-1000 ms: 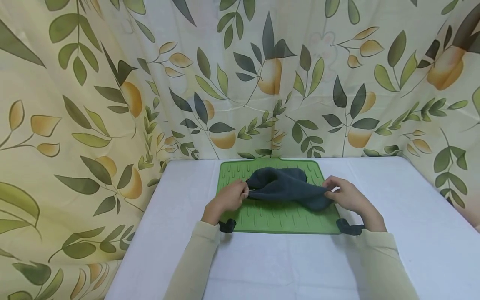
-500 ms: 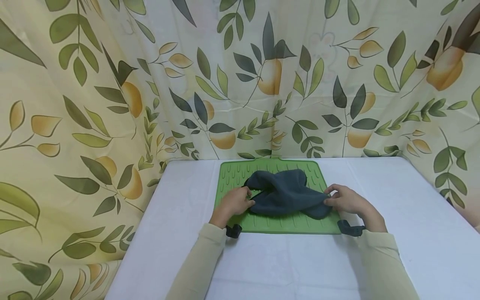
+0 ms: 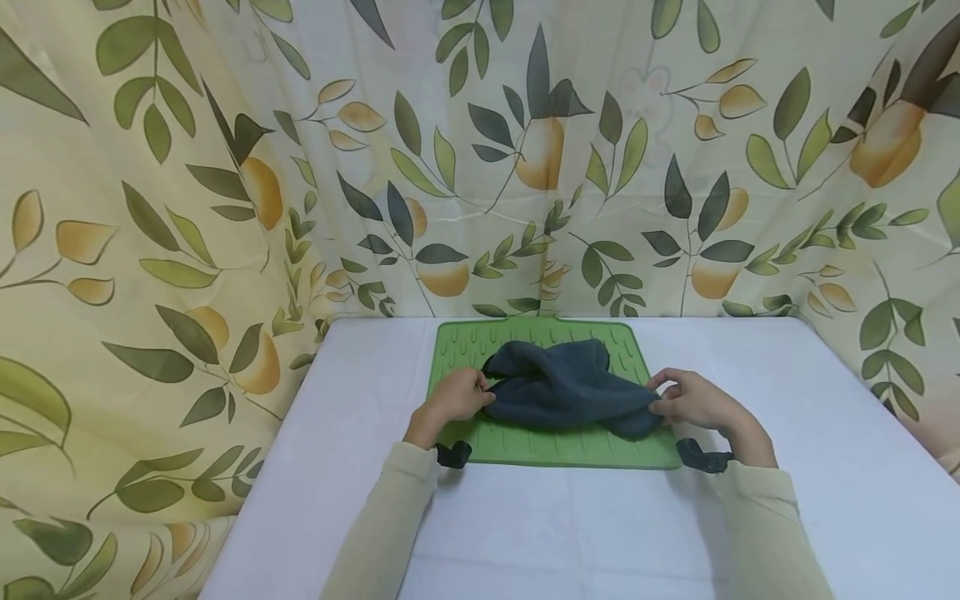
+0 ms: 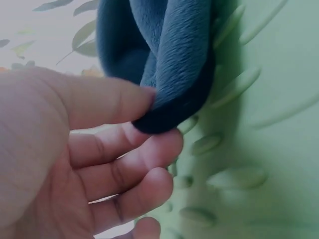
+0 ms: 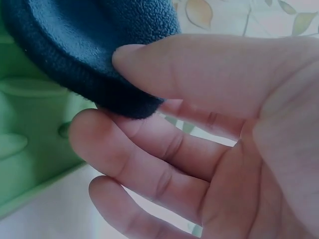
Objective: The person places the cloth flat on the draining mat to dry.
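A dark blue-grey cloth point(image 3: 558, 387) lies bunched and crumpled over a green ridged mat point(image 3: 525, 446). My left hand point(image 3: 453, 397) pinches the cloth's left corner; in the left wrist view the thumb point(image 4: 109, 101) presses the cloth's dark edge point(image 4: 172, 112) against the fingers below. At the opposite end, my right hand point(image 3: 701, 404) pinches the right corner. The right wrist view has the thumb point(image 5: 149, 64) on top of the folded cloth edge point(image 5: 114, 99), with fingers beneath it. Between the two hands the cloth sags in loose folds.
The mat lies on a table with a white cover point(image 3: 570, 525). Behind and to the left hangs a curtain point(image 3: 480, 167) printed with leaves and fruit. Dark straps point(image 3: 703, 457) show at both wrists.
Half a second ago the left hand moved toward me and right, lowering the cloth's near edge. Since then it has shifted back left, drawing that corner along. The right hand barely moved.
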